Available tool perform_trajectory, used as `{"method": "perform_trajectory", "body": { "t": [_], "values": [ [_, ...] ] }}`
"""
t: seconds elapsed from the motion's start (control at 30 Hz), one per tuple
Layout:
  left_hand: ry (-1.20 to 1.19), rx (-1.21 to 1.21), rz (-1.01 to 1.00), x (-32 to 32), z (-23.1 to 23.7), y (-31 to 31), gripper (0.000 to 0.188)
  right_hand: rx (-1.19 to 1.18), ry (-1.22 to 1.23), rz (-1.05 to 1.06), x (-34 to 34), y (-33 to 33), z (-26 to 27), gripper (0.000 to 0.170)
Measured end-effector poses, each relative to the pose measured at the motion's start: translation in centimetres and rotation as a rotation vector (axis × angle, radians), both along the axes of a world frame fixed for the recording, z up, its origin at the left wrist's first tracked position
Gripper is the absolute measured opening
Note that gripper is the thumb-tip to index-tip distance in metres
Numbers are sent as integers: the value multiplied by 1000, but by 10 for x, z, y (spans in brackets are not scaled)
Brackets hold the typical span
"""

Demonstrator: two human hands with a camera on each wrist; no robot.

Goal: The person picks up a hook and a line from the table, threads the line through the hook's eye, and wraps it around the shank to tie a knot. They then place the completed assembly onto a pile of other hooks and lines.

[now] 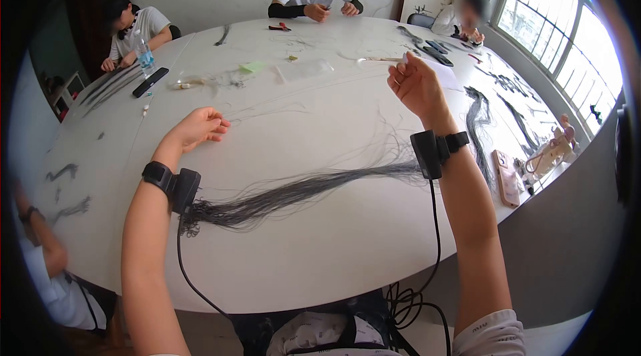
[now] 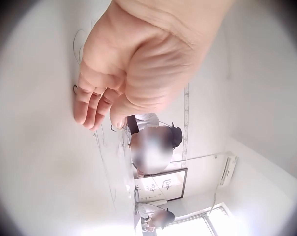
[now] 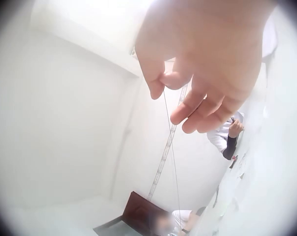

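Note:
A long bundle of dark hair [image 1: 294, 192] lies across the white table between the two forearms, its curled end beside the left wrist. My left hand [image 1: 195, 129] is low over the table at left, fingers bent toward the thumb, pinching fine strands whose ends curl out by the thumb tip in the left wrist view. Thin loose hairs [image 1: 267, 112] trail rightward from it. Raised higher at right, my right hand [image 1: 419, 85] pinches a single fine hair strand [image 3: 172, 147] between thumb and index finger; its other fingers are loosely bent.
Another hair bundle [image 1: 477, 119] lies right of the right forearm, near a phone [image 1: 506, 179]. Farther back are a black phone [image 1: 151, 82], a water bottle [image 1: 144, 55], a green paper [image 1: 252, 67] and a clear plastic sheet [image 1: 304, 72]. Several people sit around the table.

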State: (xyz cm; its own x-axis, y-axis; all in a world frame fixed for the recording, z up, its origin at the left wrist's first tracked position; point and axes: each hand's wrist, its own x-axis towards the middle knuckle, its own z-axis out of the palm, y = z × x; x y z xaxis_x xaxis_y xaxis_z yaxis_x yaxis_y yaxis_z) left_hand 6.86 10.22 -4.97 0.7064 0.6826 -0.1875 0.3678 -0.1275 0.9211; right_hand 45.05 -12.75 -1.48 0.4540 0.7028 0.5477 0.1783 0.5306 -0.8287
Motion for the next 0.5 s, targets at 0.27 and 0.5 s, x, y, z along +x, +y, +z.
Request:
{"method": "perform_trajectory", "body": {
  "t": [0.27,0.5],
  "values": [
    [-215,27,52,-45,42,-15,9,-268,242,87,-37,1,-12,32],
    [-67,274,388,-88,28,-10,8,-459,210,-22,-22,17,-40,20]
  ]
}}
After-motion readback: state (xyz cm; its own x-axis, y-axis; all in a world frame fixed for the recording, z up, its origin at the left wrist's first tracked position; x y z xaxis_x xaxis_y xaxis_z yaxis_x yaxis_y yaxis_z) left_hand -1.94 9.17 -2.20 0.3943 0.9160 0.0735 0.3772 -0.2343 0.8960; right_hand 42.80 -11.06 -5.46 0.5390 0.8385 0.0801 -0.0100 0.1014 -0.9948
